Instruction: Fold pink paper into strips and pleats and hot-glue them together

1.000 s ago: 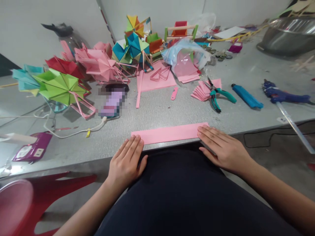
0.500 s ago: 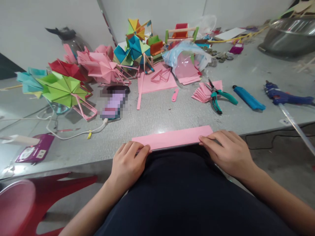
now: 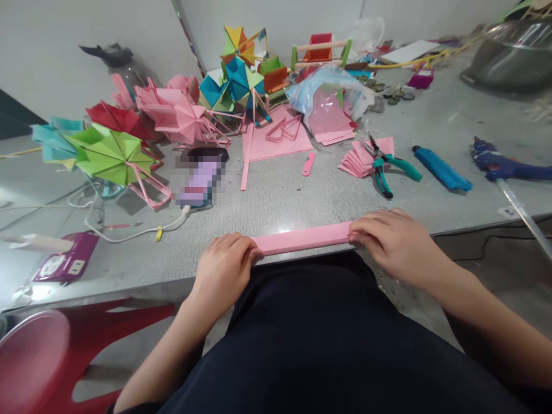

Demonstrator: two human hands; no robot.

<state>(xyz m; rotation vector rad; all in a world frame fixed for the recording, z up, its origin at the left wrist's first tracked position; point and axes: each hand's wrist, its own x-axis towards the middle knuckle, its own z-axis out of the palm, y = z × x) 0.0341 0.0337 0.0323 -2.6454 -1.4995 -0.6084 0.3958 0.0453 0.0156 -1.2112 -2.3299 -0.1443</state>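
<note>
Pink paper strip lies just below frame centre, along the bench edge; I see left hand and right hand pinching its ends. Uneven finger pressure could, I judge, crease it crookedly.

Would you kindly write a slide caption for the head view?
Left hand and right hand grip a pink paper strip at its ends, along the edge of the table.
</note>
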